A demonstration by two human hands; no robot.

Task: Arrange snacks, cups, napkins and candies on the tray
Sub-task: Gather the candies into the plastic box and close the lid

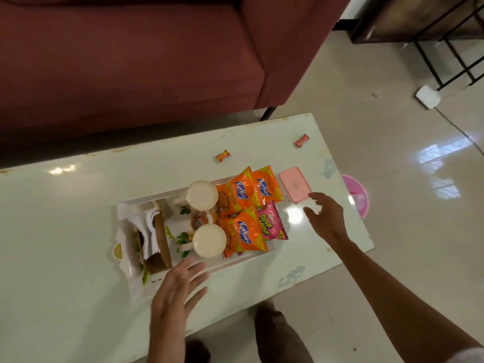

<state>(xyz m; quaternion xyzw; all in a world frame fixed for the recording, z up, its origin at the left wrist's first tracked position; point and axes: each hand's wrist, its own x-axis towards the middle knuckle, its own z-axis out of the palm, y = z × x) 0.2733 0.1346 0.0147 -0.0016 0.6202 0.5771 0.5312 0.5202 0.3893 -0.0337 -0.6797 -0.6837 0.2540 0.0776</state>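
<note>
A white tray (131, 265) lies on the white table. On it are a napkin holder with white napkins (146, 231), two cream cups (202, 195) (209, 240), three orange snack packets (241, 192) and one pink packet (271, 224). Two wrapped candies rest on the table beyond the tray, one (223, 155) near its far edge and another (302, 140) toward the far right corner. My left hand (175, 292) hovers open at the tray's near edge. My right hand (327, 218) is open, just right of the packets and next to a pink box (295, 184).
A maroon sofa (131, 61) stands behind the table (65, 258). A pink bucket (357, 195) sits on the floor past the table's right edge. A black metal rack (445, 35) and a white device (427, 96) are at the far right.
</note>
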